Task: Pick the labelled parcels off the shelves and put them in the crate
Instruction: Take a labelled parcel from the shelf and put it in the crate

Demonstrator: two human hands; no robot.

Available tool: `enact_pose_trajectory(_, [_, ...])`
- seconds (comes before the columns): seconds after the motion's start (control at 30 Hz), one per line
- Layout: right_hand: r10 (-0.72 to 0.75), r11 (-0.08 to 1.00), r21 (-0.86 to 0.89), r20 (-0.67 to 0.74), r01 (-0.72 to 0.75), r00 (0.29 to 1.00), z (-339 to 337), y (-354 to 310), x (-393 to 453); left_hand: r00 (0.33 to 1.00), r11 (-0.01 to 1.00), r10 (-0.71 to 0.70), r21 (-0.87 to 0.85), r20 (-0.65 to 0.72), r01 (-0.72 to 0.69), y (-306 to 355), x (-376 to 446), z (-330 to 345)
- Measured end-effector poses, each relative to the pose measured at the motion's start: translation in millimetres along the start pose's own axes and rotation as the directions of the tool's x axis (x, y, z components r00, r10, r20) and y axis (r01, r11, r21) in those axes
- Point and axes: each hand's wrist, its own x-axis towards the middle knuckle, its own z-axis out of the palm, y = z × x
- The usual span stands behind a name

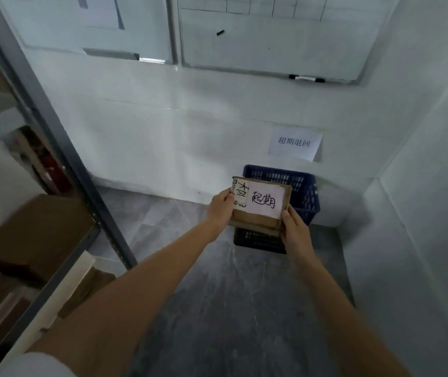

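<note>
A flat brown cardboard parcel (258,221) with a white handwritten label on top is held out in front of me, over the near part of a blue plastic crate (303,191). My left hand (220,207) grips the parcel's left edge, thumb on top. My right hand (295,228) grips its lower right corner. The crate stands on the grey floor against the white wall; the parcel hides most of its inside.
A metal shelf rack (62,159) runs along the left, with brown boxes (32,238) and white packages on its shelves. A paper sign (295,142) is stuck to the wall above the crate. Whiteboards (271,36) hang higher up. A white wall closes the right side.
</note>
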Motion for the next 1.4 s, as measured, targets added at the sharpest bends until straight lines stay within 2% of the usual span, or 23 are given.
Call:
enact_pose_trajectory(0.23, [0.126, 0.991, 0.046, -0.092, -0.122, 0.988, -43, 24, 98, 0.985, 0.995, -0.092, 0.039, 0.146, 0.088, -10, 99, 76])
enact_pose_trajectory(0.43, [0.179, 0.984, 0.011, -0.092, -0.178, 0.980, -73, 35, 209, 0.979, 0.987, -0.162, 0.039, 0.122, 0.158, -20, 198, 138])
enact_pose_trajectory(0.63, [0.196, 0.976, -0.071, -0.142, -0.207, 0.970, -95, 43, 303, 0.966, 0.967, -0.256, 0.019, 0.026, 0.256, -21, 281, 199])
enact_pose_trajectory(0.83, [0.349, 0.937, 0.012, -0.109, -0.350, 0.931, -91, 76, 363, 0.931, 0.932, -0.363, -0.009, 0.033, 0.363, -58, 339, 218])
enact_pose_trajectory(1.0, [0.462, 0.887, 0.032, -0.098, -0.461, 0.881, -66, 107, 423, 0.872, 0.872, -0.489, -0.009, -0.027, 0.489, -102, 409, 221])
enact_pose_trajectory(1.13, [0.502, 0.864, 0.019, -0.121, -0.504, 0.856, -52, 126, 478, 0.833, 0.834, -0.552, -0.006, -0.034, 0.552, -137, 469, 229])
enact_pose_trajectory(1.3, [0.532, 0.843, 0.008, -0.159, -0.538, 0.832, -47, 155, 547, 0.790, 0.789, -0.613, -0.035, 0.027, 0.613, -168, 535, 248])
enact_pose_trajectory(1.4, [0.524, 0.841, -0.055, -0.170, -0.539, 0.835, -46, 179, 584, 0.789, 0.790, -0.613, -0.009, 0.039, 0.613, -187, 571, 258])
